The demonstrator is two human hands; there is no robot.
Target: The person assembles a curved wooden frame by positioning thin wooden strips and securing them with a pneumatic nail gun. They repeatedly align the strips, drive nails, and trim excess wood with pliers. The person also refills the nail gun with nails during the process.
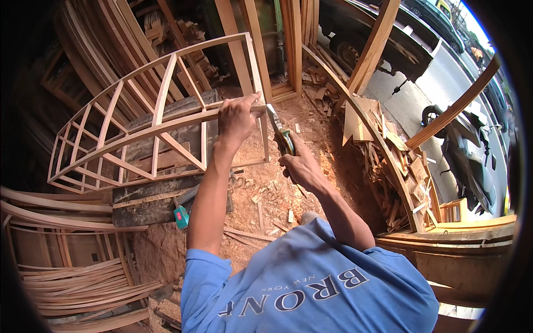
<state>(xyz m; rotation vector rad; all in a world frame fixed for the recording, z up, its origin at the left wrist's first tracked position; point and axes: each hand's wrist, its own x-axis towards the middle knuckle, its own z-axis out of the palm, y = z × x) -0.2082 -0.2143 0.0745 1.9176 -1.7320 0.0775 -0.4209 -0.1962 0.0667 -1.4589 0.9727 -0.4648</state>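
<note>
A curved wooden frame [158, 129] of pale slats, built like an open lattice with crosspieces, stretches across the left half over a dark bench. At its near right corner my left hand [237, 117] is closed round the upper rail. My right hand [302, 165] grips what looks like a nail gun [285, 142], with a silver nose and a green and dark body. The tool's nose is up against the end of the frame's corner, just right of my left hand. My fingers partly hide its handle.
Under the frame is a dark bench [169, 191], with a teal-ended tool [181, 217] at its edge. Coiled hose [269, 194] and offcuts lie on the sawdust-covered floor. Curved slats [83, 277] are stacked at left. At right are a scrap pile [388, 166], a curved beam [369, 125] and a motorcycle [466, 155].
</note>
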